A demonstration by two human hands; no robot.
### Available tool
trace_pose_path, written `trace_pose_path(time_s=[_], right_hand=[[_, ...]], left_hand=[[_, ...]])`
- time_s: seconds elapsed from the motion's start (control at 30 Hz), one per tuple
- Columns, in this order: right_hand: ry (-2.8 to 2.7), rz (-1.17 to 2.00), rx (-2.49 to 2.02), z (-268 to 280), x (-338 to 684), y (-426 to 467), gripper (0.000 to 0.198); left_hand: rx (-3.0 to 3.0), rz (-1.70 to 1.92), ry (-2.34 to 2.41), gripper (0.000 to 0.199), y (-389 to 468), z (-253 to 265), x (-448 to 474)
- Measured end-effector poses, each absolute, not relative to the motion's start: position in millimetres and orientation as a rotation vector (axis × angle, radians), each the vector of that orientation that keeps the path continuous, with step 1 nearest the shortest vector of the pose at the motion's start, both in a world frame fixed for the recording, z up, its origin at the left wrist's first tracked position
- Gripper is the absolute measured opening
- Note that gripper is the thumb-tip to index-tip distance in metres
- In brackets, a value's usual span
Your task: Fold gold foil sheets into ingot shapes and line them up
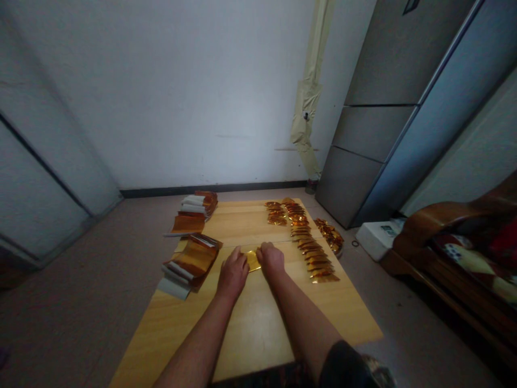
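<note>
A small sheet of shiny gold foil paper lies on the wooden table between my two hands. My left hand grips its left edge with curled fingers. At the opposite edge, my right hand is closed on the paper, its fingertips partly hidden. Left of my hands sits a fanned stack of gold and white paper sheets. A long row of folded gold foil pieces runs down the table's right side, with a shorter row beside its far end.
Another stack of paper sheets lies at the far left corner. A container of folded gold pieces stands off the table's right edge. Beyond are a grey refrigerator, a white box and a wooden seat.
</note>
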State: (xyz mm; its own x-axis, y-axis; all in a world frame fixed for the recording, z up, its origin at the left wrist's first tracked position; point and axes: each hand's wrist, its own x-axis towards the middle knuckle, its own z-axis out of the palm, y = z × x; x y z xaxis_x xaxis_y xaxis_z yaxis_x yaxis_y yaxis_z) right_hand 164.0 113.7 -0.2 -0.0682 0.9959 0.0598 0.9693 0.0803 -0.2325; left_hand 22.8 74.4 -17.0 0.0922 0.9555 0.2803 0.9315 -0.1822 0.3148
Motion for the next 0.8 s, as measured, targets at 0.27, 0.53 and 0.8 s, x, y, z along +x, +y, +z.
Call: trace_pose_path(time_s=[0.27, 0.53, 0.8], right_hand=[[-2.165, 0.179, -1.972, -0.8, 164.2, 113.0, 0.024], [-2.149, 0.191, -2.001, 3.5, 162.2, 113.0, 0.023], [-2.144, 0.189, -2.002, 4.5, 161.9, 111.8, 0.023]], left_hand=[[2.259, 0.711, 1.986, 0.022, 77.2, -22.1, 22.6], [2.305, 0.586, 2.014, 0.025, 79.1, -26.1, 20.6], [2.314, 0.548, 2.065, 0.027, 76.3, -22.0, 22.9]])
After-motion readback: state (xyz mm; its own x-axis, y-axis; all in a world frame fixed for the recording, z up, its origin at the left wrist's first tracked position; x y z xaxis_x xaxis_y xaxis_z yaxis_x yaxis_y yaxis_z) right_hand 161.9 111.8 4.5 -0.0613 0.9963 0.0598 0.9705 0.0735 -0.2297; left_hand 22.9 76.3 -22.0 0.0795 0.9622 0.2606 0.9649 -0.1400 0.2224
